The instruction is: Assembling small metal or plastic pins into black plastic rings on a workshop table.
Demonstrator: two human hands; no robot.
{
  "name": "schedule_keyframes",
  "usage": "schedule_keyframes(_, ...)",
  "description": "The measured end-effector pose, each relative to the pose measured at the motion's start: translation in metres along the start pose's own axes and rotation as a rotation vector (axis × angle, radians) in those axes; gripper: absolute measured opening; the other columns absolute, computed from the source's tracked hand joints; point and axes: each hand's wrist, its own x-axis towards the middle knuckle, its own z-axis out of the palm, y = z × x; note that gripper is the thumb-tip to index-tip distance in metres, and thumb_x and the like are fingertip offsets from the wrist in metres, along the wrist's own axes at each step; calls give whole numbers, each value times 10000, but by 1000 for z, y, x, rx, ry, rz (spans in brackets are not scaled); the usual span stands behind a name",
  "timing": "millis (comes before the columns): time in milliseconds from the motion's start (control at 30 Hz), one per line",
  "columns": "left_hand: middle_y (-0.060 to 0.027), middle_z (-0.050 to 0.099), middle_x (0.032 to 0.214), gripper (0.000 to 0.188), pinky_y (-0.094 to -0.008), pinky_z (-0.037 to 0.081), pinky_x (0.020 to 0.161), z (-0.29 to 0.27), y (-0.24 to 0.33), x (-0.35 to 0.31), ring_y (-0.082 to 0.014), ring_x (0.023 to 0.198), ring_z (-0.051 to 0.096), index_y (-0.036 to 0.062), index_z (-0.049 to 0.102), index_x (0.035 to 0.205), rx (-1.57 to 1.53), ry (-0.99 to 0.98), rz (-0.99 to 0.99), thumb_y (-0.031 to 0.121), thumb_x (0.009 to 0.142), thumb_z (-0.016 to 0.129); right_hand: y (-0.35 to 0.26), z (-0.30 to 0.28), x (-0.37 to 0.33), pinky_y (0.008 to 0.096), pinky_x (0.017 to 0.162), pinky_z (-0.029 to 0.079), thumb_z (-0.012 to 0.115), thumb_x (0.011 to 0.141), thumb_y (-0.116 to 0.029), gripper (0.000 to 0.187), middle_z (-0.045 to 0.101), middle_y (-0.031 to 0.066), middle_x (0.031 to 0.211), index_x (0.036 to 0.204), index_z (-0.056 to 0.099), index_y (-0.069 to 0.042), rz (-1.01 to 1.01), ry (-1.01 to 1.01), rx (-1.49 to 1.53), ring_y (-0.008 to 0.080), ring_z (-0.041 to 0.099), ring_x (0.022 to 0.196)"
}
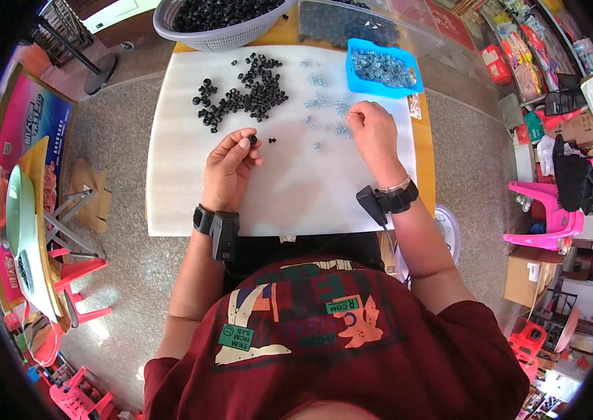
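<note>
The left hand (230,168) was raised just above the white foam sheet (184,175) that covered the wooden counter (422,154); its thumb and forefinger were pressed together on a small black ring-shaped plastic piece (252,140), pinching it at the fingertips, while the other fingers curled loosely beneath; a second small black piece (273,141) lay on the sheet just beside that pinch, apart from it; the right hand (373,133) rested on the sheet to the right, its fingers bent down onto a loose scatter of small clear bluish pieces (324,105), though whether they pinched one I could not tell, since the fingertips were hidden under the knuckles; a spread heap of the same black ring-shaped pieces (247,94) lay on the sheet beyond the left hand, well apart from it; a bright blue rectangular plastic tray (350,66) filled with the clear bluish pieces stood at the far right of the sheet, near the right hand; a grey perforated plastic basket (170,31) heaped with black pieces stood at the far edge, partly over the sheet; each wrist carried a black strap with a small black device, the left one (224,234) and the right one (373,203); the person wore a dark red printed shirt (380,364)
</note>
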Motion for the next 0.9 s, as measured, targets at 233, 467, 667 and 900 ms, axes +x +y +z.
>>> schedule_keyframes(233, -68, 604, 943, 230, -253, 489, 716, -1, 2, 1, -111, 779, 557, -26, 574, 1139, 27, -14, -2, 83, 946, 512, 1, 16, 4, 403, 697, 424, 648, 769, -138, 69, 598, 72, 742, 763, 599, -90, 12, -1, -22, 277, 578, 772)
schedule_keyframes(467, -88, 619, 934, 223, -258, 495, 721, 0, 4, 0, -118, 768, 571, -29, 579, 1126, 8, 6, -14, 70, 937, 518, -4, 1, 1, 372, 669, 451, 642, 795, -94, 67, 630, 98, 788, 848, 658, -56, 24, -7, 185, 255, 588, 738)
schedule_keyframes(667, -89, 623, 955, 228, -253, 506, 735, -2, 3, -1, -117, 773, 585, -23, 574, 1130, 22, 10, -56, 91, 940, 524, -61, -14, -6, 263, 652, 468, 668, 808, -92, 122, 650, 69, 803, 919, 686, -42, 212, -163, 669, 145, 595, 737)
schedule_keyframes(900, -85, 634, 934, 201, -273, 525, 721, -8, 1, 0, -129, 770, 599, -15, 588, 1097, -17, -68, -50, 93, 935, 535, -122, 12, -17, 330, 700, 461, 658, 798, -96, 81, 644, 70, 795, 864, 685, -58, -106, -142, 593, 225, 585, 784)
